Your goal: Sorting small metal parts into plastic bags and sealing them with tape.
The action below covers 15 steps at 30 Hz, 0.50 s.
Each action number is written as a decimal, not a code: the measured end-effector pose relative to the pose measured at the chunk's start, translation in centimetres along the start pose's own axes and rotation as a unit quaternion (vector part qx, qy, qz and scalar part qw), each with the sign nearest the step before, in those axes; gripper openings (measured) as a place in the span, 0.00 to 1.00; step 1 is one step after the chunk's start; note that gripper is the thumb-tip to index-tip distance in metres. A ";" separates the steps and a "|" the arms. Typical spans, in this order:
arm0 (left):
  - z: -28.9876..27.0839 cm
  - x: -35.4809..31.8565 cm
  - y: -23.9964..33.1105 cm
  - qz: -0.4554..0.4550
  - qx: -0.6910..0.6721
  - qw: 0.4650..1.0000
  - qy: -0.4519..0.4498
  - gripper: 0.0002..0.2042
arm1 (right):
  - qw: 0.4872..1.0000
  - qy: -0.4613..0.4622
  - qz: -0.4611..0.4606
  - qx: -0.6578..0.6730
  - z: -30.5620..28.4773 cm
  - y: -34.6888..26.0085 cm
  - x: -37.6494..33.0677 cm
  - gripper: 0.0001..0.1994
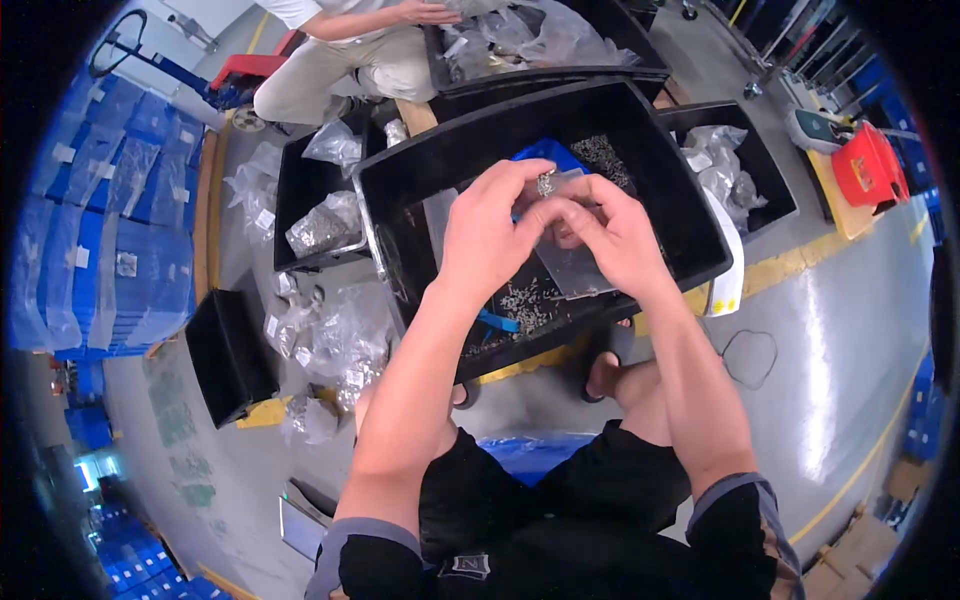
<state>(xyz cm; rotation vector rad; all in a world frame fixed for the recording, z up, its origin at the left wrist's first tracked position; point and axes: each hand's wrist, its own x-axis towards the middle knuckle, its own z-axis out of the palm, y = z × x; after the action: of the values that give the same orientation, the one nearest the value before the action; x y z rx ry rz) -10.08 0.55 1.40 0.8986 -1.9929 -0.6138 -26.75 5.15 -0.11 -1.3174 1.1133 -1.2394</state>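
My left hand (pixel 487 232) and my right hand (pixel 612 235) meet above a large black bin (pixel 405 175). Together they hold a small clear plastic bag (pixel 572 268) that hangs down from my fingers. A pinch of small metal parts (pixel 546 183) shows at my left fingertips, at the bag's mouth. More small metal parts (pixel 520 298) lie loose on the bin's floor, beside a blue scoop-like piece (pixel 548 153).
Smaller black bins (pixel 300 215) with filled clear bags stand left and right (pixel 762 170). Loose bags (pixel 335 335) lie on the grey floor at left. Another person (pixel 340 50) sits behind a far bin. Blue wrapped stacks (pixel 105 210) line the left side. A red object (pixel 866 165) is at right.
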 end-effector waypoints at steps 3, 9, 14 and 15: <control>0.0 0.0 -0.8 -0.006 -0.032 0.999 0.015 0.10 | 0.999 -0.006 0.020 -0.033 0.3 0.1 0.5 0.08; -0.7 0.5 -2.9 -0.034 0.036 0.996 0.072 0.05 | 0.989 -0.042 0.018 -0.140 0.8 -0.3 1.4 0.08; -4.9 1.1 -5.3 -0.219 0.070 0.961 0.152 0.07 | 0.995 -0.006 0.082 -0.059 -0.3 -0.1 0.8 0.09; -4.6 0.6 -5.4 -0.239 0.021 0.965 0.110 0.07 | 0.995 0.007 0.091 -0.028 -0.7 0.1 0.8 0.09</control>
<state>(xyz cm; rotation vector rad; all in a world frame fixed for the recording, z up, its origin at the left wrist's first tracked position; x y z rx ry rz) -4.43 -3.65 0.39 1.4283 -1.6000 -0.7020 -27.43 4.30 -0.13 -1.2207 1.2557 -1.0920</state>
